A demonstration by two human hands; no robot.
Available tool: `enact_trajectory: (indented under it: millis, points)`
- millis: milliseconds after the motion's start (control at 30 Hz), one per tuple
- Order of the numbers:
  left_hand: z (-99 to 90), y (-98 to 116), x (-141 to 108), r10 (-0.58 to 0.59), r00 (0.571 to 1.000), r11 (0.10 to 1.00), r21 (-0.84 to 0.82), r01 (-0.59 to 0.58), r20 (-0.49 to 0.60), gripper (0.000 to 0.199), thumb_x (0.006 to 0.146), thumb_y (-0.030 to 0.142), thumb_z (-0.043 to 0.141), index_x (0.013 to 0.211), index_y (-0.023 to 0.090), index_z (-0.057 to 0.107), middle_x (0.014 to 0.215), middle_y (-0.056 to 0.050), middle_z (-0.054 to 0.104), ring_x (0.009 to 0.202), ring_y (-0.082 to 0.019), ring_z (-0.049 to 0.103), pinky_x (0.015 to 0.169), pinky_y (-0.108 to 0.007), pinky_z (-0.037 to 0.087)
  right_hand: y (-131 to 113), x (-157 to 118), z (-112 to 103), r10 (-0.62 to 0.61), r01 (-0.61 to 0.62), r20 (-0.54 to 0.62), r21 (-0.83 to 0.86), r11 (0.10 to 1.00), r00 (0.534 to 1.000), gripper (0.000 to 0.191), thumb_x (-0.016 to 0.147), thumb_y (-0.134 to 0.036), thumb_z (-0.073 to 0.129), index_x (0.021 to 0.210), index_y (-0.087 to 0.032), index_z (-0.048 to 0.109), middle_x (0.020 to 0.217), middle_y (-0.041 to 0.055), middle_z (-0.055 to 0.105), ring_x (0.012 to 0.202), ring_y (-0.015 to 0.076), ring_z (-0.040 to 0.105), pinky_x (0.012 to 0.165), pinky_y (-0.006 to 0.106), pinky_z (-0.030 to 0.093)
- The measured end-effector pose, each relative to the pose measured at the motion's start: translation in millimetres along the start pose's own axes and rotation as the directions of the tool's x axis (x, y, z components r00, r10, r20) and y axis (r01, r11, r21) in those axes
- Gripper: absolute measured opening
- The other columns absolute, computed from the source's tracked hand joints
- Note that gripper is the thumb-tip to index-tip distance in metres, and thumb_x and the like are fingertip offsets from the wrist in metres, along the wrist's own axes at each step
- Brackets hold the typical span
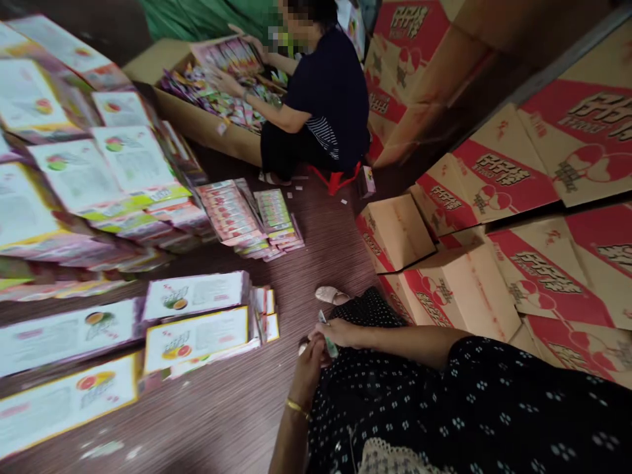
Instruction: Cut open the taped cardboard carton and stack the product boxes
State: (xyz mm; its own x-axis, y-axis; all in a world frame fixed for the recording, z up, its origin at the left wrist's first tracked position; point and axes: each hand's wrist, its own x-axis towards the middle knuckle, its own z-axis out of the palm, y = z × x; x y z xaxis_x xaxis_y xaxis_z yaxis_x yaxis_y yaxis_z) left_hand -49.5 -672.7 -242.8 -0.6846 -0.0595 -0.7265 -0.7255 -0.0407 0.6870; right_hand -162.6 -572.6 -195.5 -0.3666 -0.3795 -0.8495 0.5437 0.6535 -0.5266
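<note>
My left hand point(315, 355), with a gold bracelet at the wrist, is closed in front of my lap. Its fingers meet those of my right hand point(344, 332), which is closed as well. A small pale-green piece point(331, 347), perhaps a wrapper or paper, shows between the hands. A whitish tip point(322, 317) sticks out above the right fingers and may belong to the same thing; its kind is too blurred to tell. Under my hands lies my black patterned skirt point(365, 375).
White fruit-printed boxes point(197, 289) are stacked at left, with stacks of packets point(232, 210) beyond. Red-and-brown cartons point(494, 174) are piled at right. Ahead, a seated co-worker point(330, 92) holds a tray of packets point(232, 56) over a large open carton point(207, 131).
</note>
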Motion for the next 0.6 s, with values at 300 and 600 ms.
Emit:
enact_trajectory:
  millis: [300,600]
  points:
    - [-61.1,-84,-103,-0.272,0.942,0.872,0.363,0.327,-0.196,0.038,0.096,0.034,0.034,0.107,0.017,0.066,0.093,-0.012,0.076,0.080,-0.022,0.073,0.079,-0.031,0.052,28,-31,-18,0.096,-0.134,-0.155,-0.255,0.958,0.983,0.047,0.109,-0.032,0.024,0.102,-0.011,0.065,0.080,0.0063,0.071,0.060,0.0084,0.061,0.064,0.019,0.050]
    - [-63.1,-112,-118,-0.422,0.868,0.790,0.363,0.494,-0.262,0.030,0.096,0.025,0.040,0.096,0.019,0.069,0.081,-0.007,0.074,0.078,-0.018,0.074,0.073,-0.025,0.053,47,-1,-62,0.095,-0.206,-0.204,-0.640,0.740,0.974,0.029,0.103,-0.034,0.052,0.093,-0.012,0.069,0.100,0.0066,0.071,0.098,0.0160,0.066,0.097,0.037,0.050]
